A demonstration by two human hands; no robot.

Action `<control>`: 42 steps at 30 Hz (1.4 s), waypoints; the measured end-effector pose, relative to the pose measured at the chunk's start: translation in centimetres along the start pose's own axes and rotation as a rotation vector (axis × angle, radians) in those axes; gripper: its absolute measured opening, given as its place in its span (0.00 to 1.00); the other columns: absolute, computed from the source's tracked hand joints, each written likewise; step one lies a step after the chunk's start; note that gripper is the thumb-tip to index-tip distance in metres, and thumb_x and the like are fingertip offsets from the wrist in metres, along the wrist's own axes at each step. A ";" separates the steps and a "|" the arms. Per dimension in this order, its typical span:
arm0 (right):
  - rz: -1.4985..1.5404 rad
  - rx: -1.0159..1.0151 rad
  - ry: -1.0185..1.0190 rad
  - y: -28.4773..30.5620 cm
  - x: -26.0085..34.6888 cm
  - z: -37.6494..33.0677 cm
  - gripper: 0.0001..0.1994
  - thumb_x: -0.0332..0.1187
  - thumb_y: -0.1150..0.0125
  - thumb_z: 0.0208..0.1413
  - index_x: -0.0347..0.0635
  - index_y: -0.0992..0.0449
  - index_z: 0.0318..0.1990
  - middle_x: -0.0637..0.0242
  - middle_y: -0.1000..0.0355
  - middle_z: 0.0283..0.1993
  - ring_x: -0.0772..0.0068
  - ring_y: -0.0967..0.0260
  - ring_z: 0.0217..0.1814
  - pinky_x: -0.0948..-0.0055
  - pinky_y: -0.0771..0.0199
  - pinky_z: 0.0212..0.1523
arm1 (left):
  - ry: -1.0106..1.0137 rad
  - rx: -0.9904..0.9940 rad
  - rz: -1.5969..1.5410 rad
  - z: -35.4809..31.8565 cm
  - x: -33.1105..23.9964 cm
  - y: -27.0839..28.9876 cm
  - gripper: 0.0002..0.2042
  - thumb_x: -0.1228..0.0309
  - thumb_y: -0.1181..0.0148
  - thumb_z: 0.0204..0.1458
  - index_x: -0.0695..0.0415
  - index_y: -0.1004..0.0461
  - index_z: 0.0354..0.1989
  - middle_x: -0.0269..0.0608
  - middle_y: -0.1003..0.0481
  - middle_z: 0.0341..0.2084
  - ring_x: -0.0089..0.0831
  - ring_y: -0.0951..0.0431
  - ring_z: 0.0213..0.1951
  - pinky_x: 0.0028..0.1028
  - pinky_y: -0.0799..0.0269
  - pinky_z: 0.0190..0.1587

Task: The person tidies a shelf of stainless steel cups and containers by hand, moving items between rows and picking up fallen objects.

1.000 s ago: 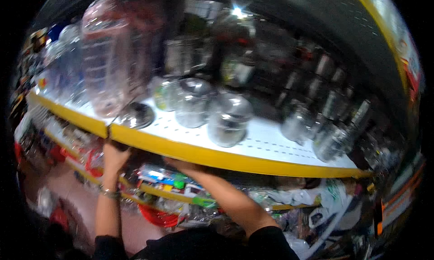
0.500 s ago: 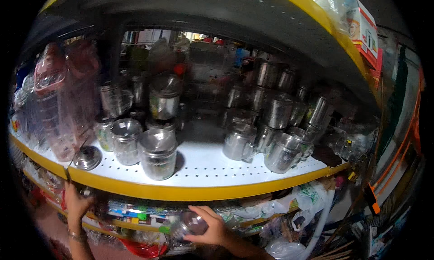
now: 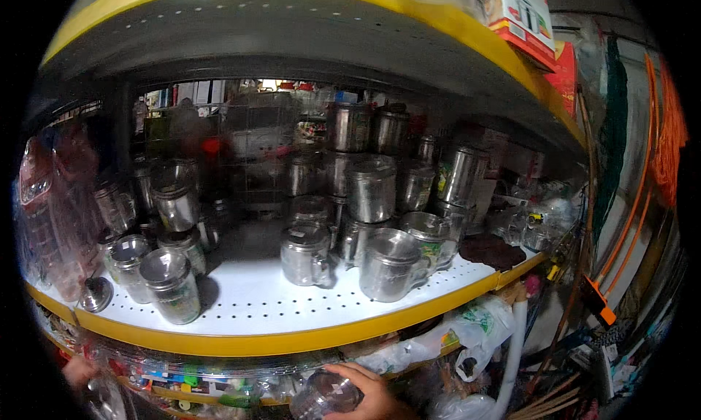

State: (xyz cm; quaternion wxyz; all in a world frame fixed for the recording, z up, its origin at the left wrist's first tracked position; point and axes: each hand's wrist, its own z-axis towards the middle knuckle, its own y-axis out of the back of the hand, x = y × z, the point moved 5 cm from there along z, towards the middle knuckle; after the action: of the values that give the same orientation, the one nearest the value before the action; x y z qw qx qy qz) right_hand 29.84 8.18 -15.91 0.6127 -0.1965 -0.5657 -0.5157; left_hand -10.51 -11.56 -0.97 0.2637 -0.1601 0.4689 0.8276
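Here in the head view, the right hand is down low, fingers curved around a shiny metal cup, which sits just left of the palm and lower than the shelf edge. Off to its far left, the left hand is a blur, with a shiny clear-wrapped thing right beside it; whether the fingers grip it, I can't tell. Above both hands runs the white shelf with its yellow edge. Straight up from the right hand stands a metal mug, others stacked behind. Up from the left hand lies a round metal lid, and right of that a metal can. Right of the right hand, there's a pale pipe.
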 end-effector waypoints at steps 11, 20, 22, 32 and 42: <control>0.009 -0.267 0.312 6.5 -5.0 -5.1 0.46 0.54 0.17 0.42 0.40 0.31 0.67 0.52 0.30 0.63 0.57 0.26 0.55 0.58 0.23 0.49 | -0.149 0.286 -0.805 21.8 -20.2 -10.8 0.59 0.62 0.13 0.25 0.67 0.42 0.70 0.50 0.27 0.57 0.36 0.25 0.58 0.33 0.34 0.65; 0.049 -0.344 0.132 10.2 -4.6 -10.2 0.45 0.47 0.16 0.39 0.40 0.29 0.66 0.55 0.26 0.58 0.61 0.27 0.55 0.58 0.25 0.52 | -0.362 0.374 -0.592 32.1 -28.5 -18.9 0.56 0.52 0.21 0.36 0.79 0.44 0.68 0.69 0.29 0.54 0.46 0.21 0.52 0.33 0.29 0.61; 0.076 -0.384 0.106 10.8 -5.2 -11.1 0.47 0.45 0.15 0.37 0.37 0.30 0.67 0.54 0.26 0.59 0.62 0.28 0.60 0.59 0.28 0.56 | -0.382 0.402 -0.558 33.9 -29.2 -20.6 0.56 0.51 0.22 0.38 0.81 0.45 0.67 0.72 0.30 0.56 0.47 0.21 0.52 0.35 0.31 0.63; 0.186 -0.344 0.160 12.1 -6.4 -12.3 0.48 0.46 0.16 0.41 0.30 0.34 0.68 0.51 0.26 0.60 0.61 0.28 0.61 0.61 0.28 0.56 | -0.407 0.325 0.029 40.6 -28.6 -27.9 0.57 0.41 0.26 0.38 0.70 0.42 0.70 0.62 0.31 0.62 0.49 0.29 0.63 0.37 0.35 0.67; 0.123 -0.324 0.220 12.1 -5.9 -12.3 0.48 0.43 0.16 0.40 0.30 0.34 0.68 0.50 0.27 0.60 0.59 0.27 0.61 0.60 0.27 0.57 | -0.403 0.381 0.261 41.0 -27.3 -28.5 0.54 0.32 0.35 0.45 0.58 0.43 0.74 0.63 0.34 0.66 0.55 0.33 0.67 0.39 0.39 0.70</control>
State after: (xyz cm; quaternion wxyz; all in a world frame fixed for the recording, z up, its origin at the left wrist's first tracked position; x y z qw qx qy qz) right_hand 47.17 5.21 -20.55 0.6615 -0.2692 -0.3918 -0.5800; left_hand 27.59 27.84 14.19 0.2682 0.1213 0.5707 0.7666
